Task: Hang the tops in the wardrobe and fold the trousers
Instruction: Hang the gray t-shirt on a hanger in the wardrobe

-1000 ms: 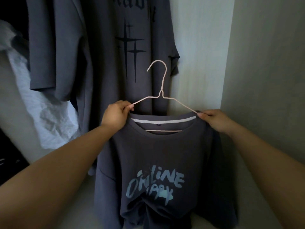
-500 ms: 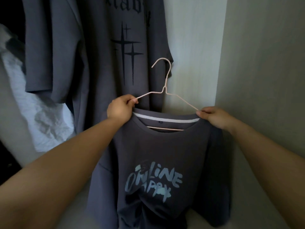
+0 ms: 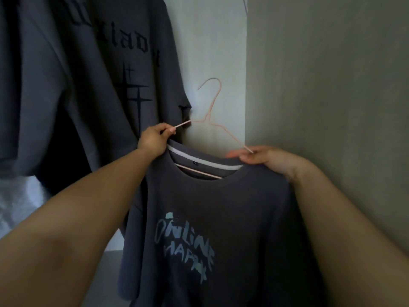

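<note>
One view, from my head, looking forward and down.

Item 1: pink wire hanger. The hook points up with its open end to the left. The long axis is tilted, its left shoulder higher than its right.

Item 2: grey T-shirt, hung on the hanger and falling straight below it, front towards me, collar uppermost. There is a white band inside the neck. A small dark neck label sits just under the hanger's lower bar and is too small to read. The pale blue chest print well below the hanger reads "ONLINE"; the second line is blurred, perhaps "HAPPY".

Item 3: my left hand, at the hanger's left arm, thumb and forefinger pinching the wire.

Item 4: my right hand, at the hanger's right end, fingers curled, pinching the wire and the shirt's shoulder.

Item 5: hung T-shirt, up and left of the hanger, behind it. It is dark grey with black gothic lettering I cannot read and two crosses beneath.

Item 6: wardrobe wall, pale, directly behind the hanger's hook.
</note>
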{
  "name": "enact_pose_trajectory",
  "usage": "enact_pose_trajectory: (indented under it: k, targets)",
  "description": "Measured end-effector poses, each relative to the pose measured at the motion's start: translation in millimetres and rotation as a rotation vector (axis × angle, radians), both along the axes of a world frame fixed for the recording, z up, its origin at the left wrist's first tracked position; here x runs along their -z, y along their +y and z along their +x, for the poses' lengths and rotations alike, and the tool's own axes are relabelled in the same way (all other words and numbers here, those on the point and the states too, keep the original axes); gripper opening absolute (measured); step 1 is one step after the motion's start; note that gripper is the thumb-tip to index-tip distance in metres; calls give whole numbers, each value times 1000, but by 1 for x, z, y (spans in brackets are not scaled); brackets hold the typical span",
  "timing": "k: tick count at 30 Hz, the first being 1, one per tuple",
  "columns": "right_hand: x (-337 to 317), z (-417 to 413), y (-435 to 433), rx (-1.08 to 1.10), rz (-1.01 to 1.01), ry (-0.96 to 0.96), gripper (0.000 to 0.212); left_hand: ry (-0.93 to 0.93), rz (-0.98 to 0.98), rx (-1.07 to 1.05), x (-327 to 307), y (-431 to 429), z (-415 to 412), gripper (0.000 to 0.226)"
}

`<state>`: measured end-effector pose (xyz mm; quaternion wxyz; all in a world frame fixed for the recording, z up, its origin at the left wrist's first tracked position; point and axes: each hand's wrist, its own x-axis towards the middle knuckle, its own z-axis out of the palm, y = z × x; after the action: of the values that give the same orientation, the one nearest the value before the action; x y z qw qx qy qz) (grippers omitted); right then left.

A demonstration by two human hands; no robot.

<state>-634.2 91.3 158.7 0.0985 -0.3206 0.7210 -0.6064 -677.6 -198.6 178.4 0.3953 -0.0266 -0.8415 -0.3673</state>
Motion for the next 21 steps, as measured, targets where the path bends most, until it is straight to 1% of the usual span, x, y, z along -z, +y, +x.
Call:
enact_pose_trajectory:
  k: [2,4,6,7,9,11,12,14,15,16,18,19,20,21]
  targets:
    - [2,4,4,77,18,-29,23,6,7,-3,-2,0,-3,15]
    - [-1,5,8,194,11,18,21,6,14,-12,0,6,-3,18]
    - [-6,7,9,285,40,61,22,14,39,25,3,16,-1,22]
    - [-10,7,8,321,67,82,22,10,40,49,4,22,1,26]
    - [-17,9,3,407,109,123,21,-31,-21,97,5,36,3,42]
    - [-28,8,-4,510,166,182,20,-132,-81,163,8,52,4,61]
    - [-35,6,-9,559,196,215,19,-213,-92,217,10,59,6,71]
    - [-51,3,-16,682,213,267,31,-378,-81,375,13,72,14,97]
    - [-59,1,-20,738,199,272,37,-460,-60,473,13,77,21,103]
    - [-67,-1,-23,789,189,284,40,-535,-48,583,12,81,28,103]
    - [-81,1,-33,853,201,315,39,-640,-109,728,13,88,40,104]
    - [-87,1,-37,867,190,336,38,-678,-155,748,14,91,46,111]
    - [-92,1,-43,869,176,345,36,-716,-193,738,15,96,50,124]
    - [-95,1,-48,862,150,344,34,-749,-220,688,17,102,55,137]
